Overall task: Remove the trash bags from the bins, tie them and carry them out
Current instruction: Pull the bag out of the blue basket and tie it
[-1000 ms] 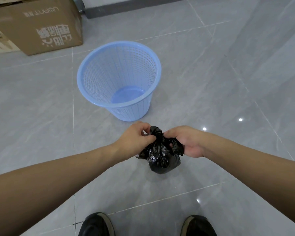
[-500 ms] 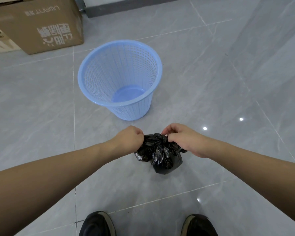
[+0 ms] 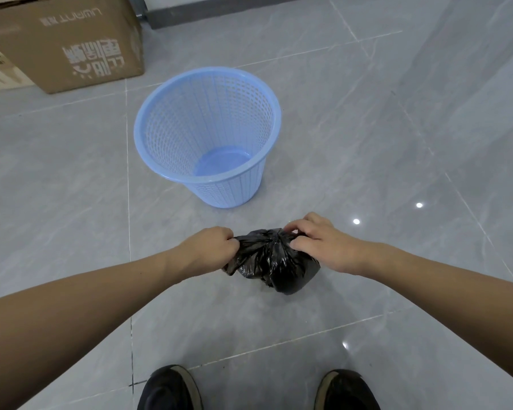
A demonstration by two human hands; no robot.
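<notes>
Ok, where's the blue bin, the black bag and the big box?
blue bin (image 3: 172, 161): head view, on its inner mesh wall.
black bag (image 3: 274, 261): head view, on its crinkled front.
cardboard box (image 3: 71, 39): head view, on its printed side.

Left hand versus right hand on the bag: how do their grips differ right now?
The left hand is closed in a fist, pulling a strip of the black bag out sideways; the right hand pinches the gathered top with fingertips, its knuckles arched. The left hand sits at the bag's left edge, the right hand over its top right. Both grip the same bag, in front of the blue bin.
</notes>
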